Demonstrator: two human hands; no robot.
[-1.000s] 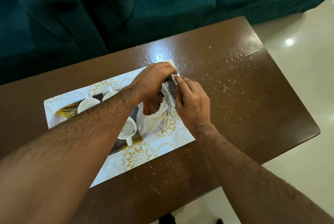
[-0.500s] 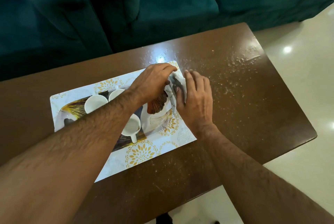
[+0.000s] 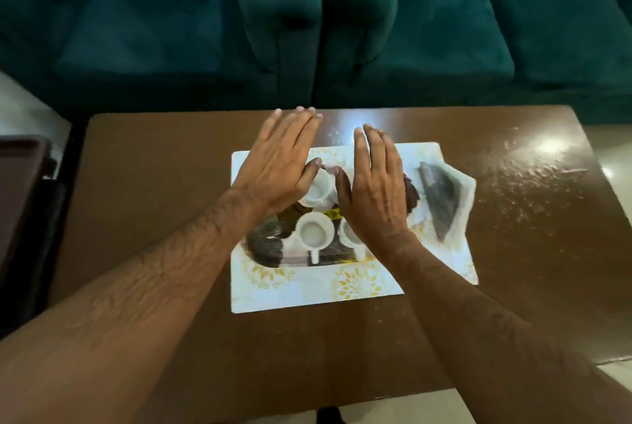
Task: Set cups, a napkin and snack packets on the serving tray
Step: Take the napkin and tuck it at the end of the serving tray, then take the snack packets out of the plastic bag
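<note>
Three white cups [image 3: 314, 230] stood on the serving tray [image 3: 307, 290] in our one view, the head camera looking down over both forearms: one toward the far side, partly under our thumbs, and two nearer us with their handles pointing our way, the right one half hidden beneath our right wrist. We judged they were grouped at the tray's middle so the load would sit balanced and leave the ends free. Our left hand [image 3: 278, 167] was spread flat and wide, fingers together and stretched past the tray's far edge, holding nothing; our right hand [image 3: 372, 191] was likewise flat and empty, palm down, just beside the left with the thumbs nearly meeting over the far cup. Whether the palms touched the cups or hovered above them we could not tell. The folded napkin [image 3: 444, 199], white with a dark printed patch, lay at the tray's right end, its outer corner reaching over the edge toward the bare table [image 3: 154, 184]; we supposed it was put there to stay clear of the cups. No snack packets showed anywhere in this view, so we reckoned that part of the job was not yet done. The tray itself sat square on the brown table in front of a green sofa [image 3: 444, 30], close enough for both hands to work over it.
</note>
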